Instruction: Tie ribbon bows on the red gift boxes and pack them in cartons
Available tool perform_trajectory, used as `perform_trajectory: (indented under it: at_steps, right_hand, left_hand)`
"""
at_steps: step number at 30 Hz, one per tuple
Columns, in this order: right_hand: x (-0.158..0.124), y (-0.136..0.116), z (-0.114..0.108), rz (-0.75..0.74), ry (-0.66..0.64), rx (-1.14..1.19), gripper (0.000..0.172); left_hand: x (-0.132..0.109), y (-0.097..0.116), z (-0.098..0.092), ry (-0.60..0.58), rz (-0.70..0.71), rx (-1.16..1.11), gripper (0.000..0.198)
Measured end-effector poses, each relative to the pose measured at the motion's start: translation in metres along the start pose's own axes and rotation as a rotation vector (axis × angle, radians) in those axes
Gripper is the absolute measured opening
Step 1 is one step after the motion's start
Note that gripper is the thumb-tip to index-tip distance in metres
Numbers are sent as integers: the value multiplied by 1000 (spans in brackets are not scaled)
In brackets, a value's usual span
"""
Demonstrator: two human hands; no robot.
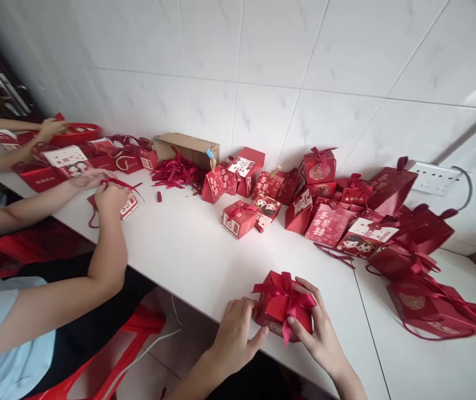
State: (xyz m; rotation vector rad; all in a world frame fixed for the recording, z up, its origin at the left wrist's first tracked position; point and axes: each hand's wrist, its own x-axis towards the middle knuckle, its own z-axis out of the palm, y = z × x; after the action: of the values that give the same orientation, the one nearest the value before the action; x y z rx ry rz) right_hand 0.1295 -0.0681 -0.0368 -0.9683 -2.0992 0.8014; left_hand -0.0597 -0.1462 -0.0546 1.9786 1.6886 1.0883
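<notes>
A red gift box (268, 315) tied with a dark pink ribbon bow (290, 299) sits near the table's front edge, between my two hands. My left hand (237, 331) is at its left side, fingers curled against the box and thumb along the front corner. My right hand (320, 328) grips the right side, with the thumb on the front near a hanging ribbon tail and the fingers around the back corner. The undersides of the box and some of my fingertips are hidden.
Many red gift boxes (332, 225) line the wall on the right. A cardboard box (188, 145) lies beside a pile of ribbons (177, 171). At left, a co-worker's hands (110, 194) handle a ribboned box; another person's hand (51, 129) is near a red basket (83, 133).
</notes>
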Motion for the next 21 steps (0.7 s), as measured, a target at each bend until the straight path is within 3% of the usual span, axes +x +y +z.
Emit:
perform_trajectory:
  at_steps: [11, 21]
  right_hand:
    - [-3, 11, 2, -29, -1, 29, 44]
    - [5, -5, 1, 6, -11, 107, 49]
  left_hand:
    - [-2, -7, 22, 149, 84, 120, 33]
    - [-2, -11, 12, 119, 59, 127, 21]
